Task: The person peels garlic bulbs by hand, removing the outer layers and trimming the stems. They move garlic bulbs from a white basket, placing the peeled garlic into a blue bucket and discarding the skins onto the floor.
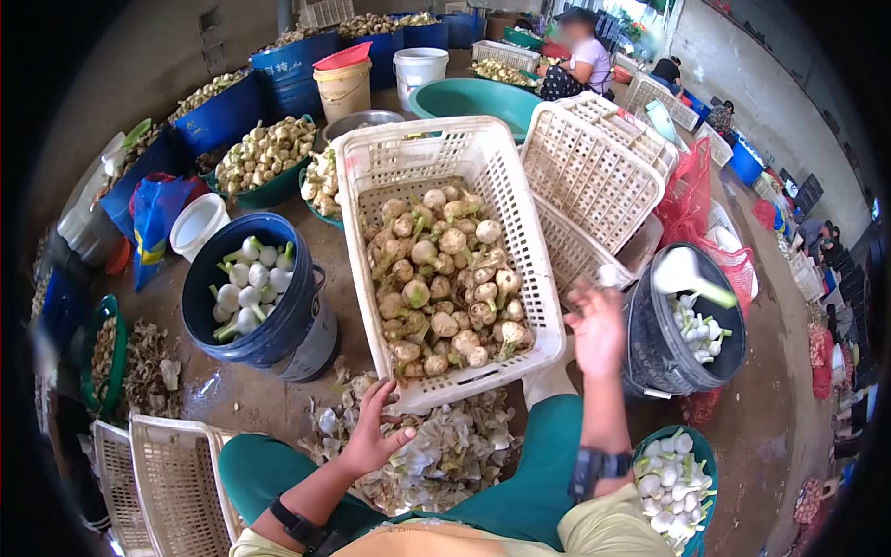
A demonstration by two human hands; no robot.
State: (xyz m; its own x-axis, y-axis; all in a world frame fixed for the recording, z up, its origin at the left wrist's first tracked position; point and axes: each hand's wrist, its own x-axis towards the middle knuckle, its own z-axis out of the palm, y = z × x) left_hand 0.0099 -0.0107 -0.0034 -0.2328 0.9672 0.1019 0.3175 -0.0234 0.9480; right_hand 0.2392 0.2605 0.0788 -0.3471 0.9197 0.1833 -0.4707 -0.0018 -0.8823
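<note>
A white plastic crate [543, 278] full of dirty, untrimmed garlic bulbs [445, 269] stands tilted in front of me. My left hand [373, 434] is at its near left corner, fingers apart and holding nothing; the fingertips appear to touch the rim. Right of the crate, my right hand [597, 332] is raised and slightly blurred, its fingers apart. A clean garlic bulb [682, 274] with a green stem shows large above the dark bucket [650, 343] on the right, apart from my hand, seemingly in the air. Peeled bulbs [701, 332] lie inside that bucket.
On the left, a blue bucket [311, 325] holds clean bulbs. Garlic skins [445, 455] cover the floor between my legs. A green basin [707, 464] of white bulbs sits at lower right. Stacked crates [603, 176] and a red net bag [691, 186] stand behind. A person [585, 65] sits farther back.
</note>
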